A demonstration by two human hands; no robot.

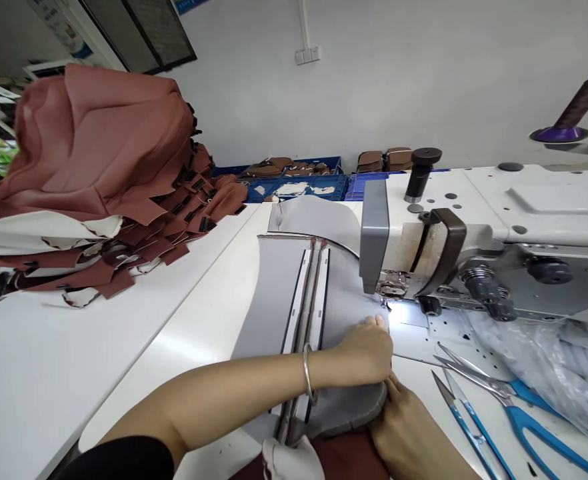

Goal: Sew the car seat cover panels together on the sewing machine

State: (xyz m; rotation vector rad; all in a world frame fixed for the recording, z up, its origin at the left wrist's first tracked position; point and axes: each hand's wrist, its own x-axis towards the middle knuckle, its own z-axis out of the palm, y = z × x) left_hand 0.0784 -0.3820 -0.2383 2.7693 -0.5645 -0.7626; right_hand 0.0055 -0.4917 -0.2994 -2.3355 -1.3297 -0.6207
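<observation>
Under the sewing machine [424,200] lies a grey seat cover panel [347,300], backing side up, with two pale strips running along its middle. My left hand [369,350], a bracelet on its wrist, reaches across the panel and is closed on its right edge just in front of the lit needle area. Closer to me, my right hand [401,417] is closed around the same curved edge; its fingertips are partly hidden behind the panel and my left hand. Reddish-brown material [349,457] hangs below the grey panel at the bottom.
Blue-handled scissors [529,420] and blue thread snips [474,423] lie right of my hands, beside a clear plastic bag [549,373]. A tall pile of reddish-brown seat covers [109,153] stands at left. Blue crates [299,187] line the wall behind.
</observation>
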